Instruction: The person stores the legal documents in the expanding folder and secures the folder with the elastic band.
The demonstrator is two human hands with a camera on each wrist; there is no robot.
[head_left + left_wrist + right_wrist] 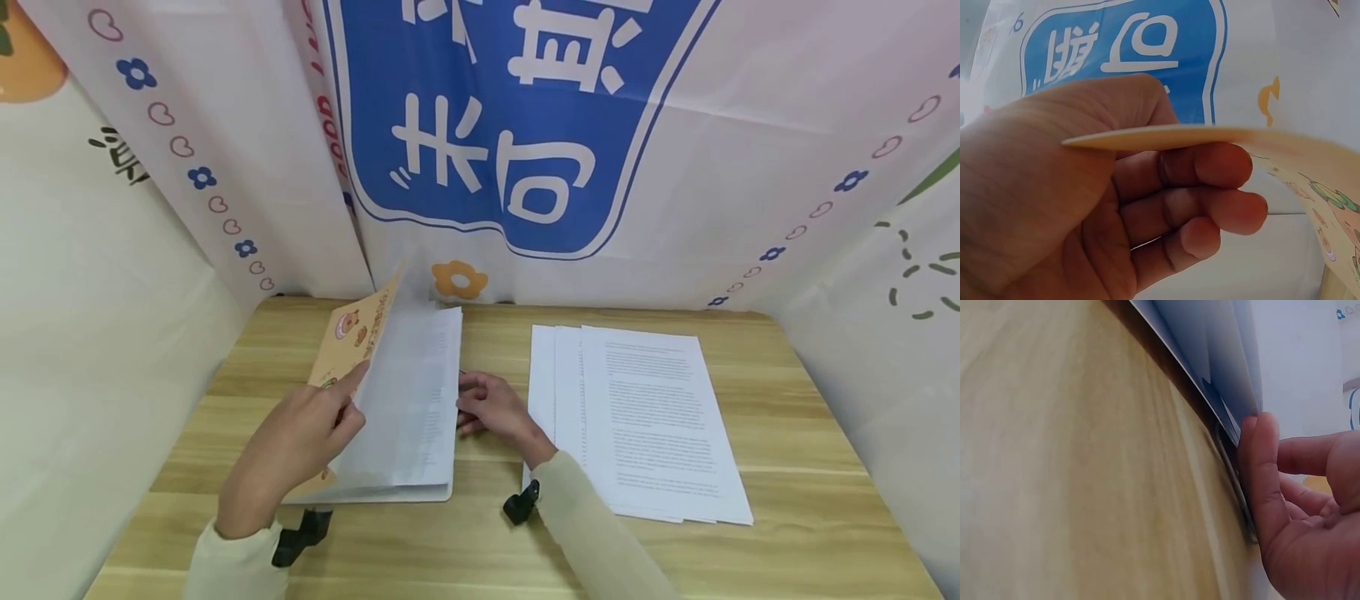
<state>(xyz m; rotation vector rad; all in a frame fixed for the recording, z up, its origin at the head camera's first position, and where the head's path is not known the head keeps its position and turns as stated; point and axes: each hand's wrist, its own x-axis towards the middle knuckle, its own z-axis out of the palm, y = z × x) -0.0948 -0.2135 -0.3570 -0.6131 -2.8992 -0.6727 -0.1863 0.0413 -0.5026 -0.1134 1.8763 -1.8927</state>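
Note:
A folder with an orange cartoon-printed cover (348,333) lies partly opened on the table, its cover tilted up. Translucent sleeves (405,392) and white printed sheets show inside. My left hand (311,425) grips the raised cover; in the left wrist view, the cover (1166,136) passes through the left hand (1085,169), with several curled fingers below it. My right hand (491,406) is at the folder's right edge. Close up, the right hand's fingertips (1265,428) touch the edges of the sheets (1235,356); whether any sheet is pinched is hidden.
Overlapping printed papers (660,417) lie right of the folder, partly beneath the right forearm. The wooden table (817,467) is enclosed behind and at the sides by printed cloth (675,225). Black wrist devices (300,537) sit on both sleeves.

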